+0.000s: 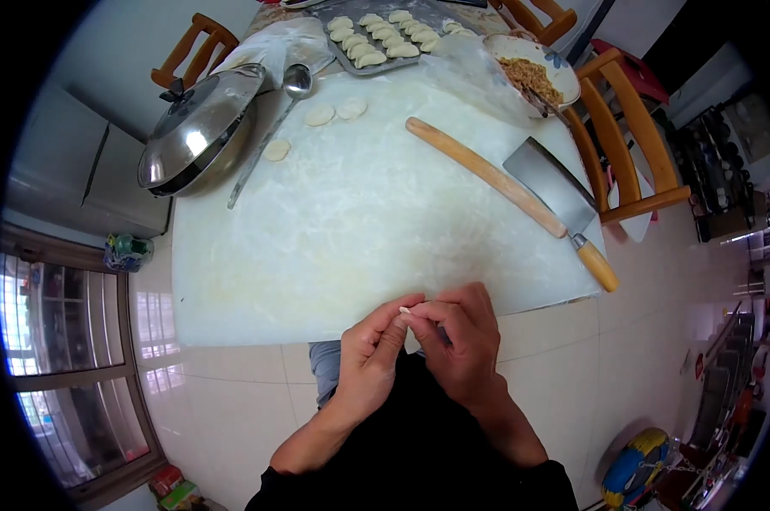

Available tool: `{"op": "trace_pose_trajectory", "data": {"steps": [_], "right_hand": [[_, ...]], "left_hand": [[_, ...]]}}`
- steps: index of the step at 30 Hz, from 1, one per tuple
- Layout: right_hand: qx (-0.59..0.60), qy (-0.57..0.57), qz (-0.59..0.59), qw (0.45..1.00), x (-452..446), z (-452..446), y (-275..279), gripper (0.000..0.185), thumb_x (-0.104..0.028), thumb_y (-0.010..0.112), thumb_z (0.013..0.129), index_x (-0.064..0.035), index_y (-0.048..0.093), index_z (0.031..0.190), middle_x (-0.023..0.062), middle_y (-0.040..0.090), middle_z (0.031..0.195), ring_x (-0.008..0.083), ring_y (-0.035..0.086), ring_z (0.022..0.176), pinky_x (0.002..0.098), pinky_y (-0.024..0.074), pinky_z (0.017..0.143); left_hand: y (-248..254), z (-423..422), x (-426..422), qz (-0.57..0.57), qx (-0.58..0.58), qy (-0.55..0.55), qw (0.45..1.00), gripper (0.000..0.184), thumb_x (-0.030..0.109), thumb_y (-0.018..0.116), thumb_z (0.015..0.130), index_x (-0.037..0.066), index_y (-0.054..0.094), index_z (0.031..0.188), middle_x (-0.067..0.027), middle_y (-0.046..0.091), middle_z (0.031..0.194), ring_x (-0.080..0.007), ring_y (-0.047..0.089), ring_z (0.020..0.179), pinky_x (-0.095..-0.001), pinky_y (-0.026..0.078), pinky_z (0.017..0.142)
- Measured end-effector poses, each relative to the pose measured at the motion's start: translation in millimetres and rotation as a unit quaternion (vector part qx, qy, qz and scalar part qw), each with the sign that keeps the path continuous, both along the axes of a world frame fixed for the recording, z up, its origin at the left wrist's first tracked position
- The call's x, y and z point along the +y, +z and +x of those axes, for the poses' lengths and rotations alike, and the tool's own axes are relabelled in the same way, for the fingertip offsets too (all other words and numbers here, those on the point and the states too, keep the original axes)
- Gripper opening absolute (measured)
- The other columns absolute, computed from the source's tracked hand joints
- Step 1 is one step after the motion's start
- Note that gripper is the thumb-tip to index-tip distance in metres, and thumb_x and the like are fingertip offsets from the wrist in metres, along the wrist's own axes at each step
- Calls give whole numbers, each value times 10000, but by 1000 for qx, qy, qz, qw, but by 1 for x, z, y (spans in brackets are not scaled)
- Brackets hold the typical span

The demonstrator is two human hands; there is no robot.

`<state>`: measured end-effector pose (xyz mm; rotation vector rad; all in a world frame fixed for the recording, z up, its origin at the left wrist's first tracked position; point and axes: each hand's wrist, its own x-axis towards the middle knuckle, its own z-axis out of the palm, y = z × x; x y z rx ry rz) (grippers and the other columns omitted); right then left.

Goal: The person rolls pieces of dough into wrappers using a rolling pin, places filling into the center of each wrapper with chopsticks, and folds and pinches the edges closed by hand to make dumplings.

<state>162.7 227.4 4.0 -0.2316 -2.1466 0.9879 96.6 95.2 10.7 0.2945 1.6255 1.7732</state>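
Dark sleeves (283, 487) sit closest, with two bare hands reaching from them to the near edge of the pale, flour-dusted tabletop (317, 230). The left hand (372, 349) and right hand (460, 345) meet there, fingers curled and the thumbs and forefingers pinched closed on one pale piece (404, 312) between their tips — it looks like dough, though so little shows that its shape is hard to tell.

Ahead and to the right, a wooden rolling pin (487, 176) lies slantwise, just beside a cleaver (555, 183) whose wooden handle points back toward the near right corner. Three flat dough rounds (319, 115) lie toward the far left, two close together and one apart. Beside them a long metal ladle (266, 149) slants past a lidded pan (199, 132) at the left edge.

At the far side, a dark tray (348, 61) bears rows of folded dumplings (387, 38). Right of it — past some crumpled clear plastic (466, 68) — stands a bowl (565, 79) of brownish filling (525, 77), with a utensil resting in it.
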Motion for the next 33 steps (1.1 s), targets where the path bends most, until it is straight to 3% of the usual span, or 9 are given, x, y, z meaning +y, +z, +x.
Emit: {"op": "trace_pose_trajectory", "data": {"steps": [3, 10, 13, 16, 18, 21, 22, 24, 33], "right_hand": [[-17, 0, -11, 1000, -1, 0, 7, 187, -92, 814, 864, -75, 702, 1012, 57, 622, 910, 255, 580, 817, 379, 470, 732], [-37, 1, 51, 998, 5, 1, 7, 225, -80, 842, 832, -83, 696, 1004, 58, 623, 908, 253, 565, 803, 369, 465, 701], [-29, 10, 68, 997, 3, -1, 3, 203, -70, 809, 856, -85, 693, 1022, 60, 620, 931, 263, 567, 816, 387, 463, 726], [-29, 22, 75, 996, 3, -2, 3, 198, -95, 783, 882, -82, 682, 1052, 67, 615, 959, 274, 572, 830, 402, 457, 752], [-31, 31, 79, 996, 3, -3, 11, 210, -125, 785, 887, -77, 674, 1059, 72, 612, 963, 277, 569, 825, 404, 451, 750], [-94, 6, 59, 994, 6, -2, 25, 213, -209, 761, 912, -72, 628, 1006, 84, 563, 910, 272, 540, 790, 410, 425, 732], [-125, 25, 127, 984, 12, 0, 26, 221, -238, 742, 921, -76, 600, 973, 86, 534, 882, 268, 526, 773, 410, 413, 722], [-158, 42, 193, 967, 18, -1, 26, 240, -266, 722, 930, -80, 571, 939, 87, 504, 854, 263, 511, 756, 409, 401, 712], [-182, 141, 280, 932, 29, -20, 27, 173, -146, 682, 859, -99, 517, 836, 94, 494, 831, 249, 524, 764, 384, 411, 727]], "left_hand": [[-12, 5, 3, 61, 12, 45, 997, 306, 68, 512, 1096, -20, 653, 1353, 23, 669, 960, -16, 467, 706, -180, 365, 613], [-2, -3, -5, 9, -10, 6, 1000, 319, 48, 494, 1092, 19, 669, 1356, 66, 607, 901, -3, 423, 735, -172, 366, 649], [-5, -4, -4, 25, 7, 14, 1000, 343, 36, 495, 1085, -24, 612, 1402, -6, 700, 1035, 1, 404, 662, -174, 326, 572], [-3, -4, -6, 19, -14, 8, 1000, 342, 21, 483, 1083, 14, 637, 1388, 38, 673, 1004, -13, 433, 751, -172, 373, 677], [-8, -3, -5, 76, -43, 22, 996, 381, 8, 485, 1071, -24, 564, 1443, -40, 694, 1069, -81, 615, 871, -229, 516, 785], [-5, -6, -5, 75, -52, 21, 996, 405, -17, 470, 1057, -25, 544, 1455, -63, 692, 1101, -150, 660, 1022, -290, 541, 933], [-8, -7, -7, 75, -54, 21, 996, 405, -17, 470, 1057, -25, 544, 1455, -63, 692, 1101, -150, 660, 1022, -290, 541, 933], [-14, -8, -11, 56, -26, -7, 998, 390, -34, 459, 1065, 9, 587, 1432, -30, 608, 1209, -56, 523, 892, -206, 411, 779], [-4, -12, -13, 7, 9, -18, 1000, 379, -43, 483, 1053, 16, 613, 1404, 15, 608, 1161, -30, 460, 806, -188, 383, 697]]}}
